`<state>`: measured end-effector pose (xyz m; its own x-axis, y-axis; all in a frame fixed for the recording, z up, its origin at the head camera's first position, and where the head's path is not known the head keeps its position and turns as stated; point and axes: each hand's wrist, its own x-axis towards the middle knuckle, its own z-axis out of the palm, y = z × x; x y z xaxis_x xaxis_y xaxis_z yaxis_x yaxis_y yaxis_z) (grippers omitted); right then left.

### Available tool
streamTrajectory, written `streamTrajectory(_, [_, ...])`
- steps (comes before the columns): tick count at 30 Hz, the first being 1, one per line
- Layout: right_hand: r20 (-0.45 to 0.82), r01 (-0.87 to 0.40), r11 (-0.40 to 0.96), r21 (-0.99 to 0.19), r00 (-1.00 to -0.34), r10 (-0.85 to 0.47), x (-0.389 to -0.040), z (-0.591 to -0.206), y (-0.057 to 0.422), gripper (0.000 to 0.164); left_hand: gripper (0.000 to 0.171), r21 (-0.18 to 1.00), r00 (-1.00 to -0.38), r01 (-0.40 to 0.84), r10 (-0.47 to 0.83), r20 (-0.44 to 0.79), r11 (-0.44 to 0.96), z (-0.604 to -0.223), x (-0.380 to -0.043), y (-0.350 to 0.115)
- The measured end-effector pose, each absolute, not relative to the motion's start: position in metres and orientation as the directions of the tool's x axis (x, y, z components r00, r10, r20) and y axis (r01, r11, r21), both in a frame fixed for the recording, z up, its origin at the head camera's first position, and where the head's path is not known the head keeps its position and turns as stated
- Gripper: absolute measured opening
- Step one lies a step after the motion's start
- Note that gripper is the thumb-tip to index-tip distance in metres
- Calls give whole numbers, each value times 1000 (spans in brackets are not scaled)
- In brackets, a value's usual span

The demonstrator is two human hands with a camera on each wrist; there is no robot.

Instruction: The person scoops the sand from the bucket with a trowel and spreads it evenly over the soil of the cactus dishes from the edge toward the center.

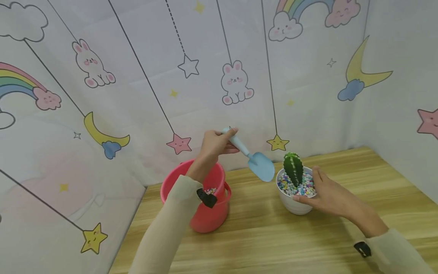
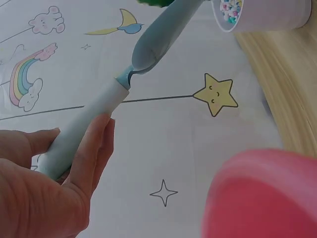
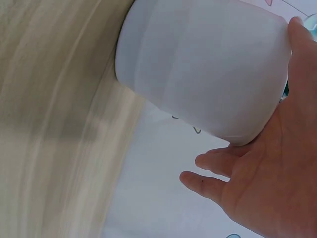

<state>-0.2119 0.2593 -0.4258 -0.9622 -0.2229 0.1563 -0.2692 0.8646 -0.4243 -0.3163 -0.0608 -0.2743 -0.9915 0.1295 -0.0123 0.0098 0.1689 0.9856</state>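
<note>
My left hand holds a light blue garden trowel by its handle, above the red bucket's far side. The trowel's blade slants down to the right, just left of the flowerpot, and no beads show on it. The left wrist view has the thumb and fingers around the handle. My right hand grips the white flowerpot at its right side, thumb along the near rim. In the pot a green cactus stands upright among colourful beads. The pot's wall fills much of the right wrist view.
A red bucket stands left of the flowerpot, with some colourful beads visible inside; my left forearm partly hides its opening. Both containers are on a wood-grain table. A patterned white cloth backdrop rises behind and beside the table.
</note>
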Motion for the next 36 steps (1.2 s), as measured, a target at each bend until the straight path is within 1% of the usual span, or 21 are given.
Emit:
streamTrajectory(5, [147, -258, 865, -430, -965, -215, -211, -429, 259, 124, 41, 994, -995, 11, 103, 0, 111, -265, -319, -82])
streamTrajectory(10, [150, -258, 863, -434, -965, -213, -211, -430, 258, 124, 44, 996, -996, 39, 84, 32, 82, -254, -319, -105])
streamTrajectory(14, [155, -263, 860, -437, -964, -216, -211, -430, 257, 121, 48, 993, -998, 43, 59, 37, 107, -246, -316, -127])
streamTrajectory(18, [165, -268, 862, -430, -962, -217, -210, -429, 257, 121, 49, 992, -997, 50, 62, 43, 117, -242, -315, -147])
streamTrajectory(25, [170, -277, 849, -450, -960, -224, -210, -430, 257, 117, 42, 990, -998, 21, 57, 13, 142, -236, -311, -178])
streamTrajectory(32, [153, -262, 853, -451, -964, -216, -210, -430, 258, 121, 49, 976, -997, 38, 68, 24, 213, -237, -312, -199])
streamTrajectory(36, [163, -266, 849, -456, -963, -214, -211, -431, 258, 119, 47, 964, -997, 35, 75, 16, 263, -241, -311, -210])
